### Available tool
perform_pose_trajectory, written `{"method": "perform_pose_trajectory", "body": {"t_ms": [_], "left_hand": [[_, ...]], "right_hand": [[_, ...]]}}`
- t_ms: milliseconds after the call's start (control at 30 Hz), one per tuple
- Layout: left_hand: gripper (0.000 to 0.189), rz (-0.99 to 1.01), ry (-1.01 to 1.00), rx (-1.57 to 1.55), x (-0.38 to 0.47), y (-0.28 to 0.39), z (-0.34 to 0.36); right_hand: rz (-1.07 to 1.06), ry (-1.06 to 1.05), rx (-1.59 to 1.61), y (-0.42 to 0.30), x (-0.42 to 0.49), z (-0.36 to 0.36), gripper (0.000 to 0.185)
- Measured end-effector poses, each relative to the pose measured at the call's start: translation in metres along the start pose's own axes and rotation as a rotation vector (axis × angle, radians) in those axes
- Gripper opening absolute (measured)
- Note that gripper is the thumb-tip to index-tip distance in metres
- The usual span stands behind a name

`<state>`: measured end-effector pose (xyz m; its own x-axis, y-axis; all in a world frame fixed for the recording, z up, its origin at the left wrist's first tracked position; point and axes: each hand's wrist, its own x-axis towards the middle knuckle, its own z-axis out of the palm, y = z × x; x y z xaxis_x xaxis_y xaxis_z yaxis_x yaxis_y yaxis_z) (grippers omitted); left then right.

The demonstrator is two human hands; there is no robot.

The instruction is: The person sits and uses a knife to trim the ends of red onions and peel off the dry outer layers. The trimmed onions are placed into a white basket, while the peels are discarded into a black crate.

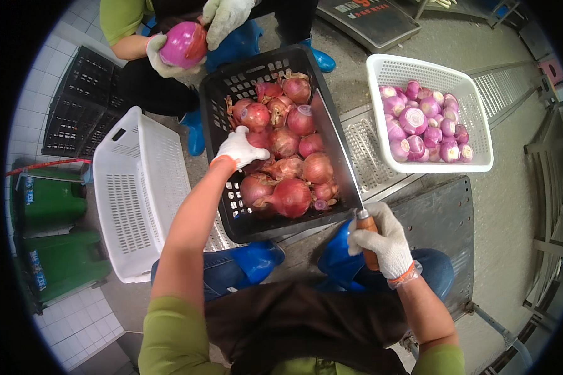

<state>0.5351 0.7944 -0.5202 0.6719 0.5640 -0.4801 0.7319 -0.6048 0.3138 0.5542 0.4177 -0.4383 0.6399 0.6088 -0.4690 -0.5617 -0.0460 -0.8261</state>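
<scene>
My left hand [238, 150], in a white knit glove with an orange cuff, reaches into a black plastic crate [244, 233]. Its thumb and fingers are spread over a red onion [258, 139]; the palm is hidden, so I cannot tell whether it grips. Several unpeeled red onions [292, 198] with dry skins fill the crate. My right hand [385, 239], gloved as well, is closed around the wooden handle of a large kitchen knife [367, 234]. The broad blade points away from me along the crate's right side, over its rim.
A white basket [483, 159] at right holds several peeled onions [413, 120]. Another white basket [126, 206] stands left, near green bins [56, 201]. Opposite, a co-worker's gloved hand [169, 65] holds a purple onion [184, 44]. A platform scale [370, 21] and metal drain grating [366, 140] lie beyond.
</scene>
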Motion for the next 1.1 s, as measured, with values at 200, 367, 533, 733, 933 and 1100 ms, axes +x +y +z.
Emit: {"method": "perform_pose_trajectory", "body": {"t_ms": [200, 367, 533, 733, 933, 1100], "left_hand": [[0.098, 0.336, -0.048, -0.786, -0.136, -0.007, -0.009], [0.1, 0.371, 0.01, -0.775, -0.206, -0.019, 0.072], [0.097, 0.374, 0.109, -0.346, -0.223, -0.013, 0.06], [0.093, 0.466, 0.395, -0.243, -0.235, -0.007, 0.091], [0.076, 0.327, 0.448, -0.319, -0.227, 0.011, 0.09], [0.072, 0.326, 0.521, -0.356, -0.223, 0.005, 0.098]], "right_hand": [[-0.114, 0.054, -0.54, -0.009, -0.011, -0.007, 0.055], [-0.202, -0.065, -0.592, 0.007, -0.04, -0.003, 0.047], [-0.258, -0.061, -0.812, 0.027, -0.068, -0.004, 0.036], [-0.246, -0.132, -1.007, 0.053, -0.086, -0.009, 0.018], [-0.219, -0.209, -0.978, 0.047, -0.09, -0.007, 0.02], [-0.237, -0.279, -1.005, 0.036, -0.105, -0.01, 0.02]]}}
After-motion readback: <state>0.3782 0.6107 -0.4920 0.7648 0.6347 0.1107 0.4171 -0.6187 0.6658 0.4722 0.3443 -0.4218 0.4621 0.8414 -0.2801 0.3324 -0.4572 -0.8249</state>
